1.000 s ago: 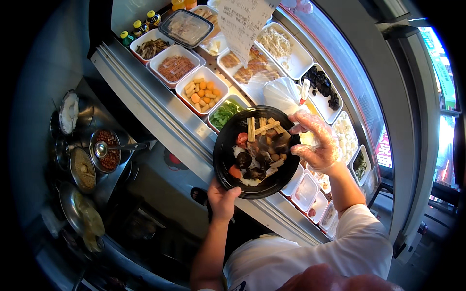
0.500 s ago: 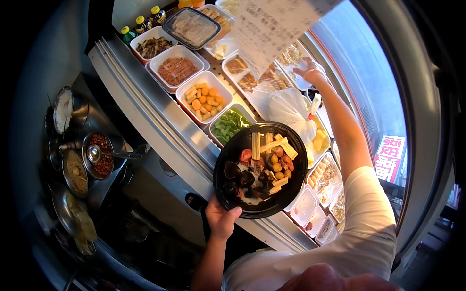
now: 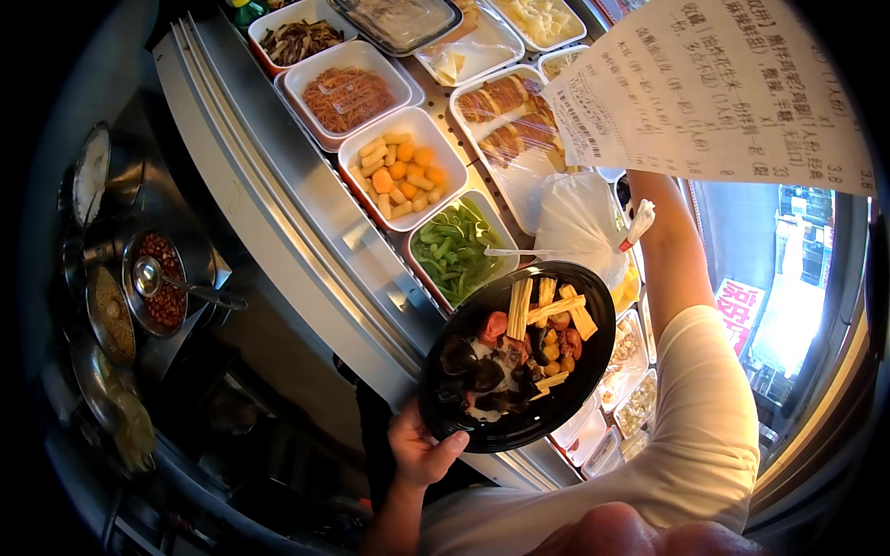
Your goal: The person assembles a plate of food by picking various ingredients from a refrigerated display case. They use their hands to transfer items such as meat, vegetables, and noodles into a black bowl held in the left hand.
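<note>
My left hand (image 3: 425, 449) grips the near-left rim of a black round bowl (image 3: 593, 357), thumb on top. The bowl is tilted and holds pale yellow tofu-skin sticks (image 3: 521, 309), dark pieces like wood ear fungus (image 3: 457, 358), reddish chunks (image 3: 494, 326) and small yellowish balls (image 3: 551, 352). My right forearm (image 3: 669, 250) stretches forward over the display counter. A hanging printed paper slip (image 3: 705, 102) covers my right hand, so its fingers are hidden. Beside that forearm sits a tied, clear plastic bag (image 3: 579, 218).
White tubs of green vegetable strips (image 3: 454, 243), orange and tan pieces (image 3: 399, 173), reddish shreds (image 3: 345, 100) and dark strips (image 3: 301, 42) line the counter. A film-covered tray (image 3: 508, 130) lies behind. At left are metal bowls, one with peanuts and a ladle (image 3: 148, 276).
The view has shifted, and the paper slip now looms larger at upper right, hiding my right hand, which showed over the far tubs before. My left hand still holds the bowl.
</note>
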The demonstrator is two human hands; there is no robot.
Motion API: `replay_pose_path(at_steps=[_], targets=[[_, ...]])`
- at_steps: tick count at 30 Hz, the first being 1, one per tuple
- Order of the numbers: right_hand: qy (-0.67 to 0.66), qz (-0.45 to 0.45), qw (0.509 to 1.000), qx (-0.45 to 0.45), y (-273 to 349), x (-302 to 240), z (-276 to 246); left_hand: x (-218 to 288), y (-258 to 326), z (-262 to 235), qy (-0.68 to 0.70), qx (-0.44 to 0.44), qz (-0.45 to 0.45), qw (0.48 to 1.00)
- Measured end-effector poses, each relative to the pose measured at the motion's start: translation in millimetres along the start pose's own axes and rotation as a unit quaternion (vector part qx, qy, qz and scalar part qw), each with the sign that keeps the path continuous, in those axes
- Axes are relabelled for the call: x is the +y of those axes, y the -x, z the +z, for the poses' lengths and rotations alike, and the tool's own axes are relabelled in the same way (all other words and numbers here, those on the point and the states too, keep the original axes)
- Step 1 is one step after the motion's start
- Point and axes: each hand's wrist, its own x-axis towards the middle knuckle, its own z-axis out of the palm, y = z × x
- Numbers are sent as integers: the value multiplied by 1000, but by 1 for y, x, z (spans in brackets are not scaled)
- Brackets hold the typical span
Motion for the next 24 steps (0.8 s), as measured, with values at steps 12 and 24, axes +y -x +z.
replay_pose_path(at_steps=[12,24], targets=[[-171,77,981,-51,11,45,-60,3,-3,0,1,-15,-10,1000],[104,-43,991,-68,52,-24,15,2,-1,4,0,3,10,1000]])
